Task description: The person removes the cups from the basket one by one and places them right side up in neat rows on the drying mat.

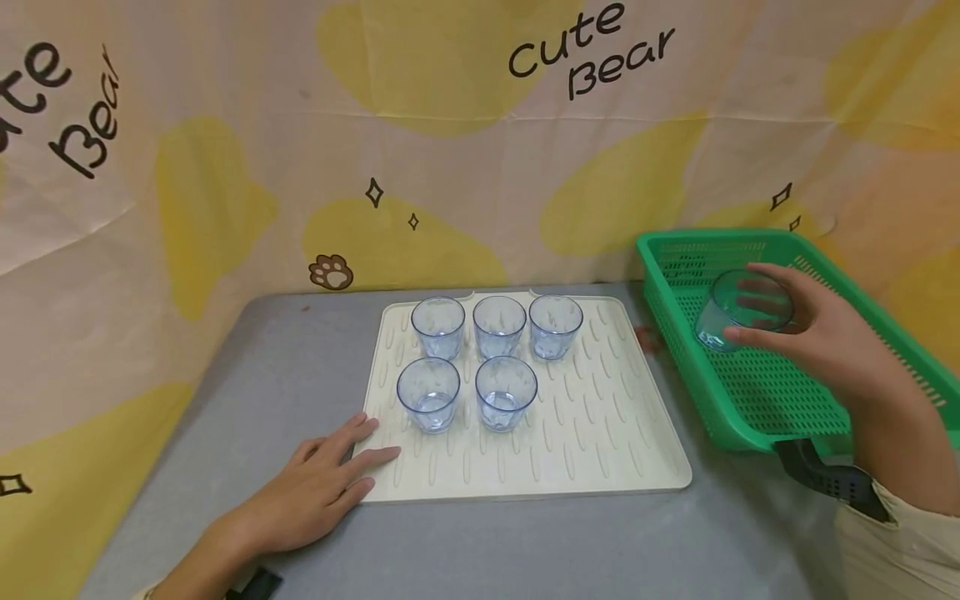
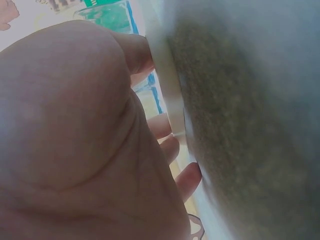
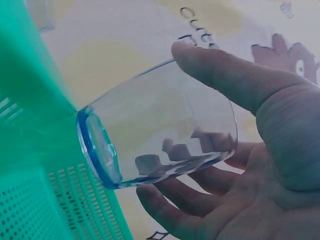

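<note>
My right hand (image 1: 832,333) grips a clear bluish drinking glass (image 1: 723,312) over the green basket (image 1: 750,442). In the right wrist view the thumb lies along one side of the glass (image 3: 150,115) and the fingers curl round the other. My left hand (image 1: 322,487) rests at the left front corner of the white drying mat (image 1: 600,458), its fingers spread and touching the edge. Several matching glasses stand upright on the mat: three in the back row, such as the middle glass (image 1: 499,327), and two in front, including the left front glass (image 1: 428,396).
The mat lies on a grey table (image 1: 525,550). At its right stands the green basket, with perforated walls and floor. A patterned cloth (image 1: 450,150) with printed words hangs behind the table. A black strap (image 1: 828,483) circles my right wrist.
</note>
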The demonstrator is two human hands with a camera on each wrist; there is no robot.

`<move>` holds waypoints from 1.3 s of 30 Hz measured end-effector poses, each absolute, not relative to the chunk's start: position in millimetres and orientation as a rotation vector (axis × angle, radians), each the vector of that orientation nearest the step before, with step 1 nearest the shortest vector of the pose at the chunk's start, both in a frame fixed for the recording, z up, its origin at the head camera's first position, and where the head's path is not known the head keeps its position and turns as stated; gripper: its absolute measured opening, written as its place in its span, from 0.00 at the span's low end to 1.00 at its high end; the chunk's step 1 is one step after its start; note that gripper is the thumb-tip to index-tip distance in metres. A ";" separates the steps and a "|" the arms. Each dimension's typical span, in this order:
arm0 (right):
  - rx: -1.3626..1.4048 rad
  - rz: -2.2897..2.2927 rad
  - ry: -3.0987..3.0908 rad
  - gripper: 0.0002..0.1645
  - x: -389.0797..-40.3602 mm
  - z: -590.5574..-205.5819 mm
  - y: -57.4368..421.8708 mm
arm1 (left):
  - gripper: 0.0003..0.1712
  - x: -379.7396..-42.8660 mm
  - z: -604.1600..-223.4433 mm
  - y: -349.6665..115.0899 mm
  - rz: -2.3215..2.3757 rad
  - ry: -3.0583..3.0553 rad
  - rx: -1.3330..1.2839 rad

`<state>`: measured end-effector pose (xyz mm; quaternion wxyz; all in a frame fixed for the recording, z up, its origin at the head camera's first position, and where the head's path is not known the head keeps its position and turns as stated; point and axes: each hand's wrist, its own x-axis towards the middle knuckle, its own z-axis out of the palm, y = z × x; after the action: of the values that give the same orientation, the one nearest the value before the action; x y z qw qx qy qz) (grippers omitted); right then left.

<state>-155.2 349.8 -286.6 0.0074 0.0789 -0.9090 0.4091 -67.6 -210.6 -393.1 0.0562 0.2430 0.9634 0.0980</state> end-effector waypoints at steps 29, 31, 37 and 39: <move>0.352 1.441 -2.740 0.47 -142.5 -285.9 295.0 | 0.26 -69.0 -392.8 -208.6 0.281 2.900 0.715; 0.346 1.433 -2.752 0.48 -142.3 -286.5 291.7 | 0.26 -69.3 -392.8 -208.5 0.274 2.900 0.717; 0.375 1.447 -2.774 0.48 -142.1 -288.8 280.7 | 0.26 -68.3 -392.6 -208.4 0.275 2.906 0.722; 0.398 1.445 -2.781 0.49 -142.3 -289.8 276.4 | 0.26 -67.8 -392.7 -208.7 0.279 2.907 0.721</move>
<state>-142.3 276.4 -289.8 -0.0089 0.1259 -0.8802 0.4574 -67.8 -208.7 -392.7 0.0667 0.2392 0.9642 0.0926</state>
